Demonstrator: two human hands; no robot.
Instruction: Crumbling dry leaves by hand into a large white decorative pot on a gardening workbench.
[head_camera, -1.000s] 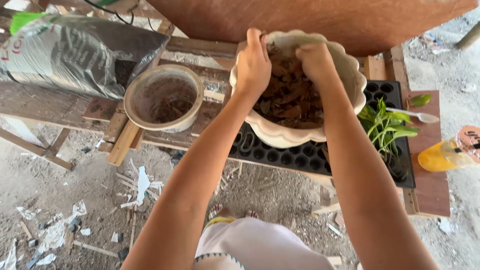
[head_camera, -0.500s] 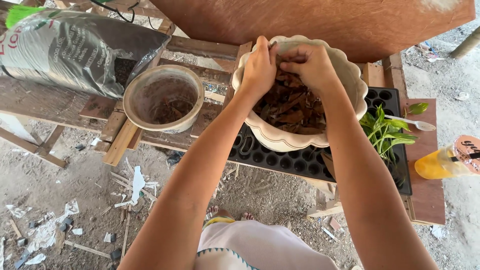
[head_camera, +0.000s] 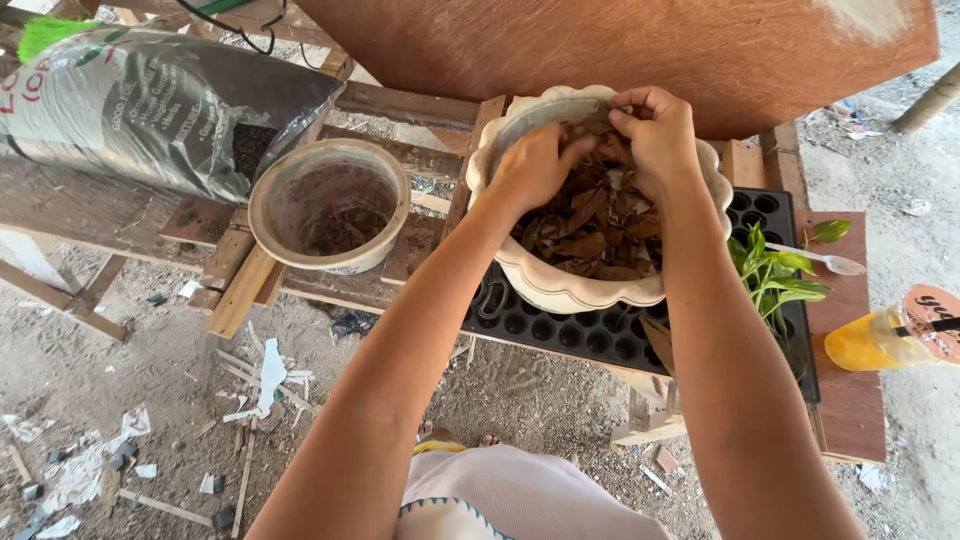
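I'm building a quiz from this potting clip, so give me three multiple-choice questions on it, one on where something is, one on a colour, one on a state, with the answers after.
1. Where does the small green plant stand?
A. To the right of the scalloped cream pot
B. Inside the round pot
C. On the ground

2. What colour is the seedling tray under the scalloped pot?
A. White
B. Black
C. Red

3. In what state is the soil bag?
A. Sealed and upright
B. Folded flat
C. Lying on its side, torn open

Answers:
1. A, its leaves rise over the tray just right of the pot where the left hand and right hand work in brown bark pieces.
2. B, its rows of cells are black.
3. C, dark soil shows at its open end beside the round pot.
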